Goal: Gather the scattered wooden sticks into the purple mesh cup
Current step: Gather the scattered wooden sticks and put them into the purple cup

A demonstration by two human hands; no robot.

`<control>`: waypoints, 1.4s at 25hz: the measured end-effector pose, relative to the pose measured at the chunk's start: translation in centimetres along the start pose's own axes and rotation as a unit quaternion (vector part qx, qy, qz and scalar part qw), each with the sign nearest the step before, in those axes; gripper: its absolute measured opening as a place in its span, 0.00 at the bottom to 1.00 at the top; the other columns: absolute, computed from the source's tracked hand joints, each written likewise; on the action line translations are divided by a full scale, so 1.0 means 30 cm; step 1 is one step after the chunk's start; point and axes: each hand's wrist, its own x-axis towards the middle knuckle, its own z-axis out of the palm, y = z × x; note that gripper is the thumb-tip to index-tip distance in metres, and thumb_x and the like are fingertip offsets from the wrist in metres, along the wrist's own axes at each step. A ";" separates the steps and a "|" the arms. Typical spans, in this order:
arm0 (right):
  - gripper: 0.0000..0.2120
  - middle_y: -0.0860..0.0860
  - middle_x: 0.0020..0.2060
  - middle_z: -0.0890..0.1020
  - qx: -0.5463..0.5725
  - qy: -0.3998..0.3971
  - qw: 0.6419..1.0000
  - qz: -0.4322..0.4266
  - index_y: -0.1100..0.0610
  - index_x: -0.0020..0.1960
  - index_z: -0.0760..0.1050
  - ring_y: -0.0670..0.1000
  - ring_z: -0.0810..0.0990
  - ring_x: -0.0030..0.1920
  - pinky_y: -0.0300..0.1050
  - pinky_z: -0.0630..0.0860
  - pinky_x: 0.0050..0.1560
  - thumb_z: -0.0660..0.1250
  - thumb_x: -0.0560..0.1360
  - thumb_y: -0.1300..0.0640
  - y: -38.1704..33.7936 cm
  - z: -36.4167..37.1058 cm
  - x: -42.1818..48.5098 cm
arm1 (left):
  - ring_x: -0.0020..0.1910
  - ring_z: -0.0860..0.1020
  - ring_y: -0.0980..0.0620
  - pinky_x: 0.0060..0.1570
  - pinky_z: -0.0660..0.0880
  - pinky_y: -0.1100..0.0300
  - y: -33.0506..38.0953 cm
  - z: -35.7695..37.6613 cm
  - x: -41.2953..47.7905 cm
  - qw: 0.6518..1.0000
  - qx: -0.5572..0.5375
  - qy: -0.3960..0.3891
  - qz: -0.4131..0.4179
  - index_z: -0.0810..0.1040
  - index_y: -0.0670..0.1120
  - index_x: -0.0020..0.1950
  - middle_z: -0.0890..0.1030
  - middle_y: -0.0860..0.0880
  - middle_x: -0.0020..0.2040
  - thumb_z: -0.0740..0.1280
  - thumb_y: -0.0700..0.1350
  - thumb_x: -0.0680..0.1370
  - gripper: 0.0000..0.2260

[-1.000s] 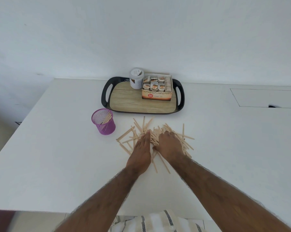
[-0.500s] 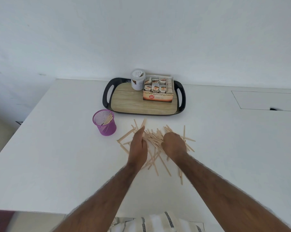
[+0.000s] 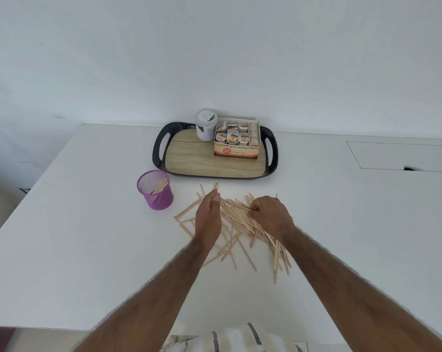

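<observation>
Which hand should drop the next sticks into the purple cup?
Probably the left hand. It stands on the pile's cup side, nearer the purple mesh cup. The right hand, curled on the wooden sticks, would have to cross over.

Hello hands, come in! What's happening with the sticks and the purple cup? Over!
Left hand open, edge-on beside the sticks. Right hand curled on some of them. Purple cup upright, a few sticks inside. Nothing in the way.
</observation>
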 end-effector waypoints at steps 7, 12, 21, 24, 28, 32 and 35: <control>0.07 0.50 0.37 0.83 -0.020 -0.011 0.998 -0.057 0.55 0.44 0.83 0.52 0.80 0.40 0.49 0.77 0.42 0.69 0.78 0.54 -0.061 0.057 0.007 | 0.62 0.80 0.43 0.67 0.75 0.46 0.062 0.054 0.012 0.939 -0.306 0.026 -0.153 0.67 0.47 0.75 0.79 0.43 0.64 0.59 0.46 0.86 0.17; 0.10 0.49 0.34 0.78 -0.048 0.002 0.995 -0.090 0.54 0.40 0.79 0.52 0.79 0.37 0.47 0.72 0.37 0.66 0.80 0.56 -0.123 0.108 0.027 | 0.53 0.82 0.41 0.61 0.79 0.46 0.087 0.039 0.033 0.887 -0.411 0.079 -0.195 0.68 0.41 0.71 0.76 0.38 0.62 0.59 0.38 0.86 0.13; 0.14 0.53 0.51 0.82 -0.140 0.018 0.975 -0.170 0.57 0.65 0.68 0.57 0.81 0.49 0.50 0.69 0.42 0.57 0.81 0.65 -0.150 0.159 0.012 | 0.39 0.80 0.48 0.45 0.80 0.56 0.125 0.029 0.049 0.905 -0.374 0.107 -0.176 0.71 0.38 0.62 0.79 0.40 0.44 0.54 0.30 0.84 0.10; 0.18 0.57 0.57 0.78 -0.132 0.018 0.975 -0.179 0.58 0.70 0.62 0.58 0.77 0.54 0.54 0.77 0.49 0.56 0.80 0.64 -0.149 0.178 -0.010 | 0.37 0.81 0.48 0.38 0.81 0.60 0.137 0.022 0.050 0.907 -0.359 0.124 -0.181 0.72 0.38 0.60 0.80 0.40 0.43 0.55 0.27 0.81 0.12; 0.27 0.58 0.52 0.78 -0.171 0.057 0.963 -0.198 0.61 0.78 0.52 0.58 0.79 0.48 0.52 0.79 0.41 0.55 0.81 0.61 -0.143 0.194 -0.024 | 0.38 0.81 0.48 0.35 0.81 0.61 0.152 0.023 0.042 0.914 -0.336 0.132 -0.184 0.74 0.39 0.57 0.81 0.40 0.44 0.60 0.25 0.79 0.12; 0.30 0.55 0.46 0.78 -0.227 0.098 0.954 -0.168 0.62 0.78 0.51 0.56 0.80 0.43 0.48 0.72 0.32 0.59 0.80 0.61 -0.162 0.190 -0.034 | 0.38 0.82 0.50 0.36 0.80 0.61 0.167 0.042 0.043 0.929 -0.292 0.145 -0.174 0.76 0.42 0.54 0.83 0.43 0.45 0.59 0.28 0.79 0.12; 0.24 0.55 0.44 0.79 -0.236 0.110 0.956 -0.137 0.62 0.72 0.59 0.55 0.81 0.41 0.46 0.70 0.30 0.62 0.79 0.61 -0.186 0.185 -0.037 | 0.37 0.83 0.54 0.35 0.78 0.64 0.183 0.053 0.042 0.945 -0.246 0.154 -0.154 0.77 0.44 0.54 0.85 0.45 0.47 0.59 0.32 0.81 0.10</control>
